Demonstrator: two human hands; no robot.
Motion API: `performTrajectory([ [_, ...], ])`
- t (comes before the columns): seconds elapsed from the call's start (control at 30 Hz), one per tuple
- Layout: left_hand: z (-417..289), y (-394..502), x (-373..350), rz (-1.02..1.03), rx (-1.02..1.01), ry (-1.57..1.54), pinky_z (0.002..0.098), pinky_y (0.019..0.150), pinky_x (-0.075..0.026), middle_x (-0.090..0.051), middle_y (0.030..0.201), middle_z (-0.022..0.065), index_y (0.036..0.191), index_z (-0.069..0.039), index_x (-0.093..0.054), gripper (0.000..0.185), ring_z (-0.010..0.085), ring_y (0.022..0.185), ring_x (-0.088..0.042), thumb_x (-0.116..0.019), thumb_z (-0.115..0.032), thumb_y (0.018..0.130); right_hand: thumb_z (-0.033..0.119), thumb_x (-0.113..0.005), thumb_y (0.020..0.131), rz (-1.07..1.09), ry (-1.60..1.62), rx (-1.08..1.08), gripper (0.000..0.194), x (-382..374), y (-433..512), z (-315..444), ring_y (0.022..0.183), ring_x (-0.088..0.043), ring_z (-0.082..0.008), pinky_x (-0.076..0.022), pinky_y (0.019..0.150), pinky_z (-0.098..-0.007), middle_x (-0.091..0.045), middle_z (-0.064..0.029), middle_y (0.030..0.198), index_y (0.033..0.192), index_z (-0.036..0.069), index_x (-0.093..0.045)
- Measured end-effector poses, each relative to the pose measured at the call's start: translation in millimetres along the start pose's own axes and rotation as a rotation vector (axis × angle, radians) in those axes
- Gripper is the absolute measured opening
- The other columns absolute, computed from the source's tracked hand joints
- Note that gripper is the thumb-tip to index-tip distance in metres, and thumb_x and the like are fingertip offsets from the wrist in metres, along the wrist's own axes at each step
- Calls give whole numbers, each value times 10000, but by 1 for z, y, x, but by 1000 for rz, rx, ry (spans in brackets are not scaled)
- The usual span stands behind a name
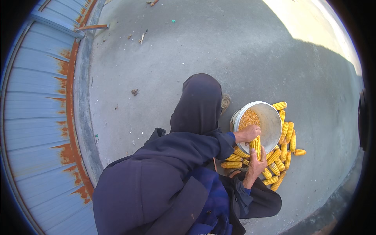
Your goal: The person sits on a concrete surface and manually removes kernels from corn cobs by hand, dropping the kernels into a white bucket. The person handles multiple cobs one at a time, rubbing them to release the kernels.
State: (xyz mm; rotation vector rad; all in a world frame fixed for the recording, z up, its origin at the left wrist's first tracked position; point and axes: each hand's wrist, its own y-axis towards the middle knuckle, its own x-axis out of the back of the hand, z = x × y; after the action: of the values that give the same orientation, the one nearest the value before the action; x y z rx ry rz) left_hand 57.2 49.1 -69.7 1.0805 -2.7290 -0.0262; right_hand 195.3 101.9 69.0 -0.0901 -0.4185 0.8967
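My left hand (248, 133) is closed at the upper end of a yellow ear of corn (256, 147), over the near rim of a pale bucket (271, 122). Its fingers are partly hidden, so whether it also holds something else cannot be told. My right hand (256, 168) grips the lower end of the same ear, thumb and fingers on either side. Loose corn kernels (249, 118) lie inside the bucket, which appears tilted towards me. Several more ears of corn (290, 132) lie on the ground around the bucket's right and near sides.
Grey concrete ground (164, 58) surrounds me, with small debris (134, 92) scattered on it. A rust-stained blue corrugated metal wall (35, 97) runs along the left. My left knee (201, 100) and a shoe (225, 102) are beside the bucket; my right knee (264, 202) is below it.
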Motion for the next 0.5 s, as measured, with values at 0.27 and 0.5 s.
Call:
performTrajectory([
  [0.27, -42, -6, 17, 7, 417, -367, 391, 335, -478, -621, 740, 202, 781, 69, -594, 332, 295, 463, -633, -442, -177, 942, 125, -758, 873, -33, -72, 21, 447, -2, -4, 10, 591, -576, -117, -476, 526, -257, -658, -87, 878, 1254, -65, -624],
  [0.5, -50, -6, 21, -9, 422, -442, 367, 316, -467, -585, 686, 168, 767, 42, -591, 332, 281, 434, -613, -445, -193, 951, 121, -755, 881, -45, -144, 125, 444, -4, -5, 8, 609, -575, -109, -468, 538, -253, -658, -72, 868, 1266, -55, -621],
])
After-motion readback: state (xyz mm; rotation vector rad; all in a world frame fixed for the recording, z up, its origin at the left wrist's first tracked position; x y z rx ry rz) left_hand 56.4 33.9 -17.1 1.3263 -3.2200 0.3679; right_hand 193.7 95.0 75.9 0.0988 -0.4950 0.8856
